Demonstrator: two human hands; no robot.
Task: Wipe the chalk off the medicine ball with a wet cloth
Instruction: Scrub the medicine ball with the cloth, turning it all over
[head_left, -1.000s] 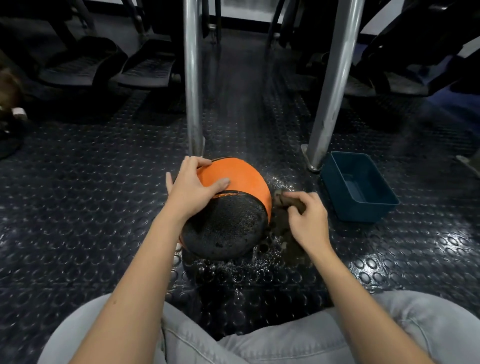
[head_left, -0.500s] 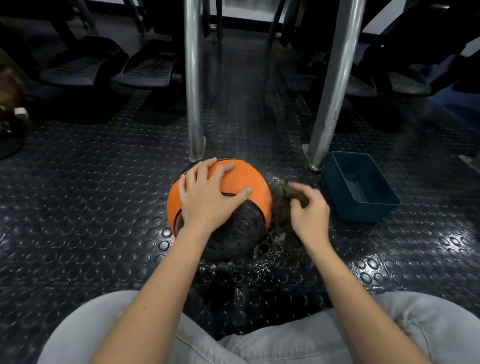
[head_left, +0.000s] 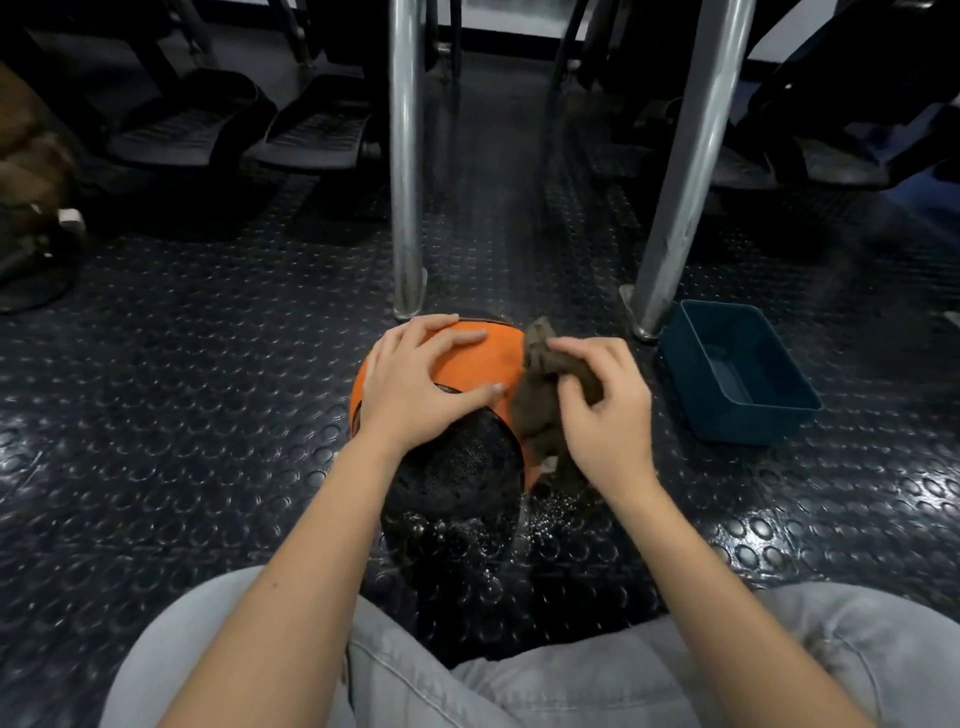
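While it rests on the studded black rubber floor (head_left: 208, 415), just beyond the person's knees, the medicine ball (head_left: 467, 467) is framed by both hands. Its skin is seen to be divided into panels: bright orange over the top and the far side, and a black, finely grained panel turned toward the camera. A thin dark seam is drawn where the two colours meet. Small glints are scattered over the black panel. Whether any chalk lies on the ball cannot be told.

The left hand (head_left: 415, 389) is laid flat on the ball's crown. Its fingers are spread and only gently bent to the curve, the thumb is stretched toward the right, and nothing is gripped.

The right hand (head_left: 608, 415) is curled round a dark brown cloth (head_left: 540, 405). The bunched cloth is pressed against the ball's right side, at the edge of the orange panel, and its loose end is draped down the ball toward the floor.

A glistening wet patch (head_left: 545, 519) is spread on the floor under and to the right of the ball. A blue tub (head_left: 753, 426) is set to the right, apart from the ball, beside the foot of a slanted metal leg (head_left: 685, 156). An upright metal leg (head_left: 408, 156) is planted just behind the ball. Light grey jeans (head_left: 519, 686) are seen along the bottom edge.
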